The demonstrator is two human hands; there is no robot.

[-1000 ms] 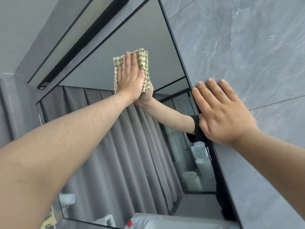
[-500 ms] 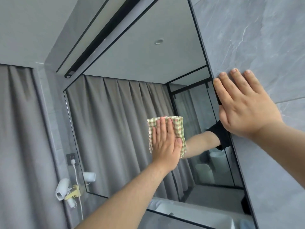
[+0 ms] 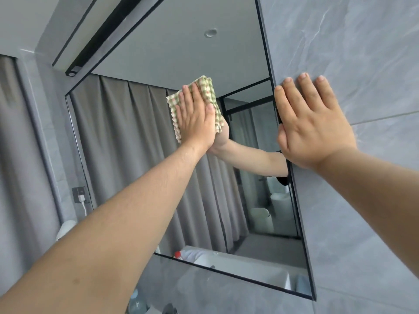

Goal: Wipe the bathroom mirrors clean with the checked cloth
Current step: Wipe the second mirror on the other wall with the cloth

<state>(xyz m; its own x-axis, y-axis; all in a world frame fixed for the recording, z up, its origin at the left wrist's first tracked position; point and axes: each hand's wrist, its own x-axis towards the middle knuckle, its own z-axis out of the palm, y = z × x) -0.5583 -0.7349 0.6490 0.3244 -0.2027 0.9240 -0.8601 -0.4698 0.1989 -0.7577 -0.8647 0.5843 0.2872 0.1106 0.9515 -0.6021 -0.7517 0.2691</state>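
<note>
Nearest to me, my left forearm runs up and away from the lower left toward the glass, and my right forearm comes in from the right edge. At the end of the left one, my left hand (image 3: 196, 120) lies flat with straight fingers, palm pressing the checked cloth (image 3: 205, 99) against the mirror (image 3: 140, 137). The cloth is folded to a pad. It shows past my fingertips at the top and along both sides of the palm, so it sits fully under this hand, in the upper middle of the glass.

My right hand (image 3: 314, 123) is also flat and holds nothing. It is spread on the grey tiled wall (image 3: 362, 53), its thumb side just at the mirror's dark right frame (image 3: 294, 182), and I judge that it braces me.

The cloth lies well to the left of that frame, with a strip of glass between them, and a long stretch of mirror below it down to the bottom edge. The left hand alone can carry the pad there. I judge the next stroke goes downward or toward the right frame.
</note>
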